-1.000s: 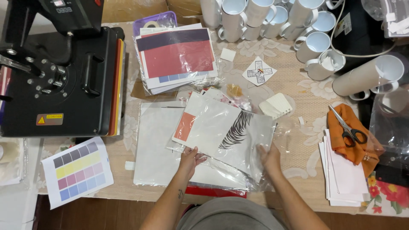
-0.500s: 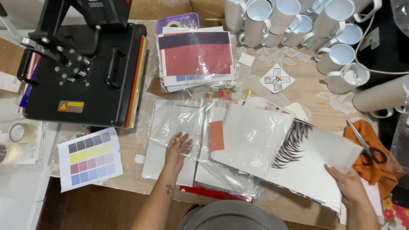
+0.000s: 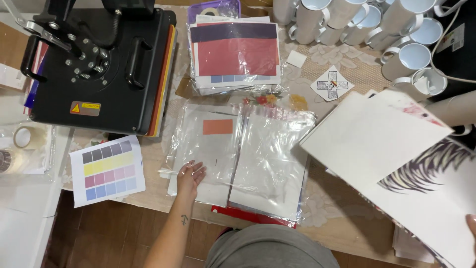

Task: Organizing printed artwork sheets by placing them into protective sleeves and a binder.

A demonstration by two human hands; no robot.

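A cluttered table [image 3: 342, 233] covered with a pale lace-patterned cloth fills the view, with brown floor tiles showing below its near edge. A black heat press [image 3: 99, 64] sits at the far left, white mugs [image 3: 377, 30] crowd the far right corner, and a wrapped stack of printed sheets [image 3: 235, 54] with a red and dark panel on top lies between them, out of the way of the working space. A colour test chart [image 3: 106, 171] lies flat just left of the middle, partly hanging over the table edge. In the centre, clear plastic sleeves [image 3: 270, 164] holding white paper are spread side by side, one showing an orange rectangle [image 3: 217, 127]. The left hand [image 3: 190, 174] lies palm down on the left sleeve, its fingers [image 3: 198, 171] spread fairly wide and flat, holding nothing; it appears to press the slippery plastic so the pile does not slide. The sleeve lies directly under those fingers, touching them, with its orange patch a little beyond the fingertips. At the right, a bunch of white sheets [image 3: 382, 144] is lifted and tilted clear of the table, the lower one bearing a dark feather-like print [image 3: 426, 168]; they seem held up to free what lies beneath. Only a sliver of the right hand [image 3: 471, 224] shows at the frame's edge against the sheets' corner, so it looks to be gripping them, but how the fingers close I cannot tell. A small square card with a cross design [image 3: 332, 84] lies apart near the mugs.
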